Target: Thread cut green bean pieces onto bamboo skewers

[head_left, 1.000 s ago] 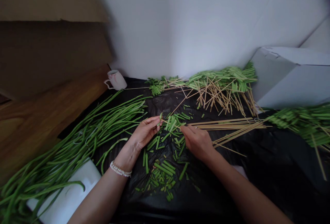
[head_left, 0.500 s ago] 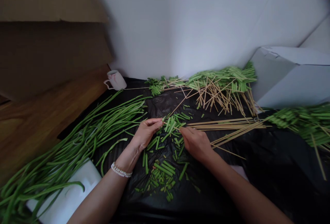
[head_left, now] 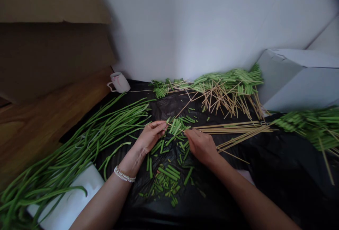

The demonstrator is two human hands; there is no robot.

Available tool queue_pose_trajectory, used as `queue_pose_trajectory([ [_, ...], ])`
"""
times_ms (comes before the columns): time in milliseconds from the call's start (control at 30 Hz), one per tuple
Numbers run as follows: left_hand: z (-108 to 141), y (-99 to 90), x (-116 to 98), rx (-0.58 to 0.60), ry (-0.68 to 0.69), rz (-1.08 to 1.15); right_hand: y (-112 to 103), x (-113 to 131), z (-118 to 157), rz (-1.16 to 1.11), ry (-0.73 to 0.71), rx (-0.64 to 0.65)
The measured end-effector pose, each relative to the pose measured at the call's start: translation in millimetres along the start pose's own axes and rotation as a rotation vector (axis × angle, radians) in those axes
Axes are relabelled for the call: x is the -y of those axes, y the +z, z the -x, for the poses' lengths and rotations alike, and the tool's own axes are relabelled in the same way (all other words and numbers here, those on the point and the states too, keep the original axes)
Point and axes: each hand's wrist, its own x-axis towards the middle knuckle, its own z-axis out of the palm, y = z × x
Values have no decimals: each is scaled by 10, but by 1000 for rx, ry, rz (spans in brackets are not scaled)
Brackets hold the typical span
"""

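A white wall (head_left: 185, 21) rises behind the work, with a brown cardboard box (head_left: 53, 53) at the left and a white carton (head_left: 296, 81) at the right. A wooden surface (head_left: 45, 127) runs beneath the box, and a black plastic sheet (head_left: 225, 166) covers the area in front of the person. On the sheet, long green beans (head_left: 87, 141) sprawl to the left, partly over a white foam block (head_left: 71, 201). Beyond the hands lies a heap of green bean pieces on bamboo skewers (head_left: 225, 88), with a similar heap (head_left: 309, 125) at the right edge. Loose bamboo skewers (head_left: 233, 128) fan out beside the right hand (head_left: 201, 147). (A white mug (head_left: 119, 82) stands at the far corner of the sheet.) Cut bean pieces (head_left: 169, 175) are scattered between the forearms. The left hand (head_left: 150, 136), wearing a pearl bracelet (head_left: 124, 174), is curled closed around one end of a thin skewer (head_left: 176, 128), which spans the gap between the hands above the cut pieces. The right hand's fingertips (head_left: 186, 133) are bunched at its other end, though whether they grip it cannot be told.
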Motion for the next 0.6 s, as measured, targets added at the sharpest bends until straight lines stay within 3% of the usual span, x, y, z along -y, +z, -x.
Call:
queue_pose_trajectory([
  [333,25,15,9,58,-4,-39,8,19,9,-34,3,5],
  [600,28,72,52,-19,-17,-70,6,28,7,-19,1,45],
])
